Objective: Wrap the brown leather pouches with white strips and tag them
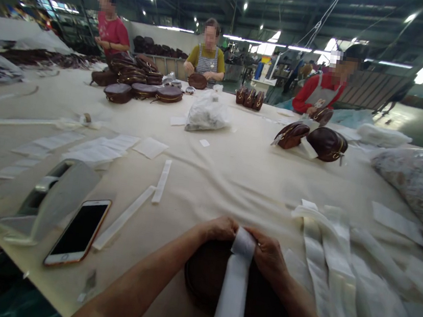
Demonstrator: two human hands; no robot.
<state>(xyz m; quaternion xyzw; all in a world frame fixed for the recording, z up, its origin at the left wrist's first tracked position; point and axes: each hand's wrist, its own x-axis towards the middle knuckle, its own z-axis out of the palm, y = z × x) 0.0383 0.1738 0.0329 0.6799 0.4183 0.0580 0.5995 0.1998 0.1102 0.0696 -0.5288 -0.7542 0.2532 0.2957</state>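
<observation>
In front of me on the table lies a dark brown rounded bag. A white paper-like strip runs over it lengthwise, from the near edge of view to the bag's far side. My left hand is closed at the strip's far end, its fingertips pinching there at the bag's far edge. From the other side, my right hand also has its fingers closed on the strip beside the bag's rim. Parts of the fingertips are hidden behind the strip and the bag.
A phone and a tape dispenser are to the left. Loose white strips lie at right. Brown bags and a plastic bag sit farther off. Several people work around the far side.
</observation>
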